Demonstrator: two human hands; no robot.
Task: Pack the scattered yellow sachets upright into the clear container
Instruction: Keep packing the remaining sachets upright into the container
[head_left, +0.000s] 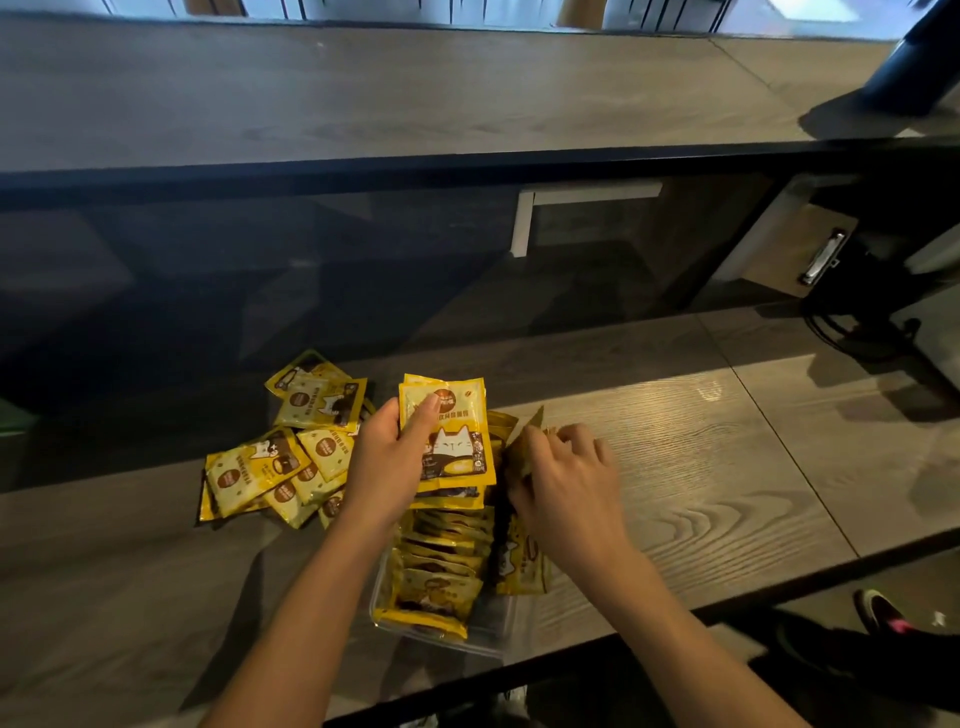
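My left hand (390, 457) grips a small stack of yellow sachets (453, 436) with a white cat print, held upright above the clear container (493, 631). A row of several sachets (441, 561) stands upright inside the container. My right hand (563, 480) reaches into the container's right side, its fingers curled round the edges of more standing sachets (522, 564). A loose pile of sachets (280, 467) lies flat on the wooden counter to the left of my left hand.
The wooden counter (701, 467) runs right of the container. A dark glass partition (311, 270) rises behind the pile. At the far right stand a clipboard (823, 257) and a monitor base with cables (862, 312). The counter's black front edge (779, 595) lies close to the container.
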